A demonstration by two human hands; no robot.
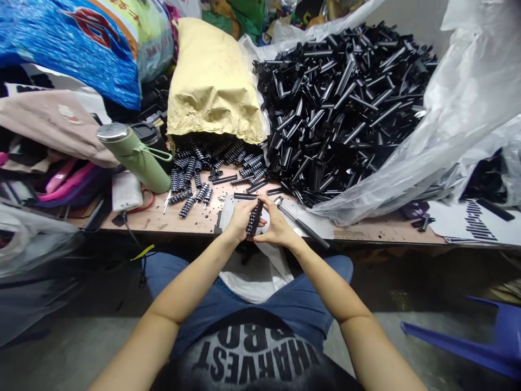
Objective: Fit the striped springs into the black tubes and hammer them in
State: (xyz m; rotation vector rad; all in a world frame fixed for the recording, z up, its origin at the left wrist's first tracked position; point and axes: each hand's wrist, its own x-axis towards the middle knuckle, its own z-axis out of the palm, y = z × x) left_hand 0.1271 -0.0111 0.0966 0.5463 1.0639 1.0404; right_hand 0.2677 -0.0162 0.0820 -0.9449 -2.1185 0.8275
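My left hand [239, 221] and my right hand [277, 224] meet at the front edge of the wooden table [191, 220]. Between them they hold a short black studded bar [254, 217], upright and slightly tilted. Both hands' fingers are closed around it. Just beyond my hands, several similar studded bars [191, 187] lie spilled on the table from the mouth of a yellow paper sack [211, 81]. A long black tube with a silver tip [301, 221] lies on the table beside my right hand.
A big heap of black tubes [342, 103] on clear plastic sheeting [459, 108] fills the right. A green flask [136, 157] lies at the left beside bags and clothes. A white bag [252, 277] hangs below the table. A blue stool [468, 336] stands at lower right.
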